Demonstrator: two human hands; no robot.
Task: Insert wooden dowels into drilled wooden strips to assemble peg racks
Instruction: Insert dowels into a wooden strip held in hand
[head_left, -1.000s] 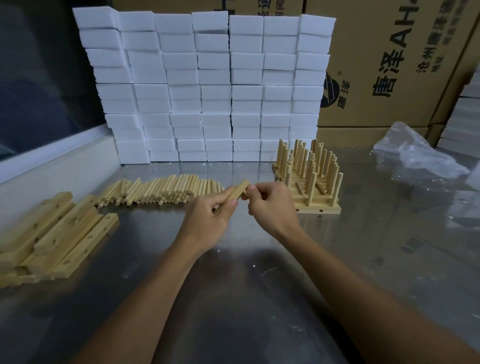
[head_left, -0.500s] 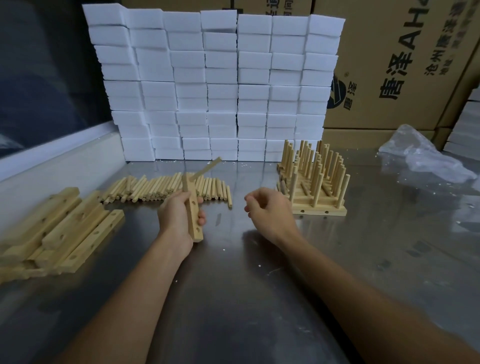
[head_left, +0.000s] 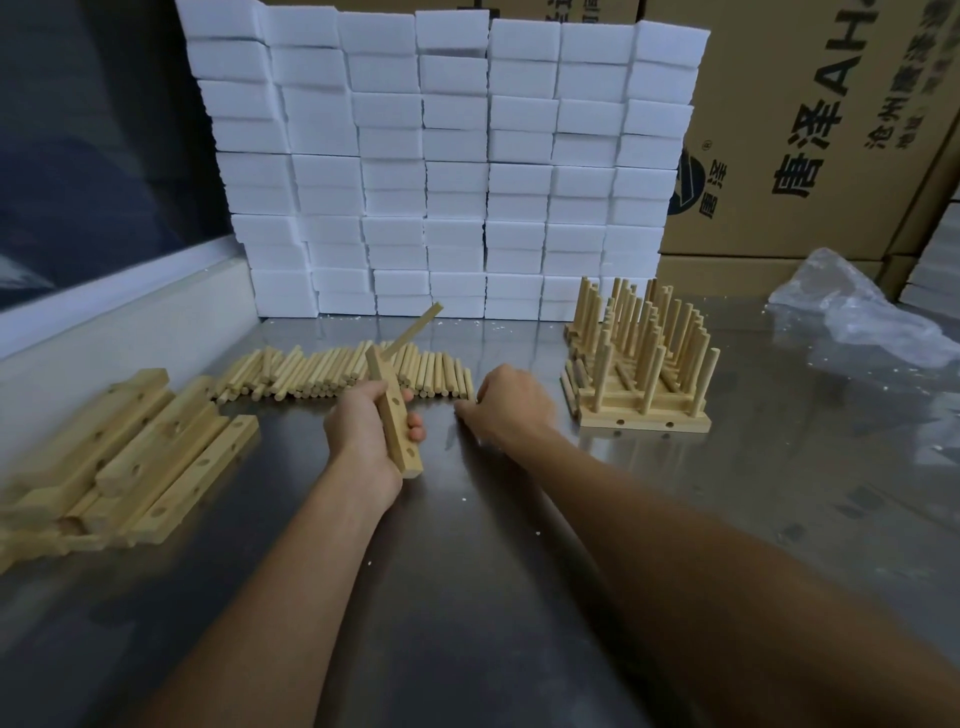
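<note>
left hand (head_left: 366, 434): clenched round a drilled strip (head_left: 395, 415), held near upright just in front of the dowel row; one dowel (head_left: 413, 331) is already seated in the strip's top hole and sticks out up and to the right.
right hand (head_left: 511, 402): lowered to the tabletop at the right end of the dowel row, knuckles up, fingers curled down; whether a dowel is pinched yet cannot be told, fingertips are hidden.
change: a second ago both hands were joined on the strip, pushing the dowel in; half a second ago the right hand had let go and hung in a loose fist; now it has been moved to the row's end. The strip has been kept in the left hand throughout.
meaning: first peg judged done, fetch of the next peg judged under way; at least one empty hole (head_left: 397, 401) is seen on the strip face.
dowel row (head_left: 343, 375): loose dowels laid side by side, directly behind the left hand.
blank strips (head_left: 130, 467): heap of drilled strips left of the dowel row, unpegged.
finished racks (head_left: 641, 369): stacked right of the dowel row, pegs up.
foam blocks (head_left: 447, 166): white wall stacked behind the dowel row.
cartons (head_left: 810, 124): behind and right of the foam.
plastic bag (head_left: 862, 317): crumpled, far right of the dowel row.
</note>
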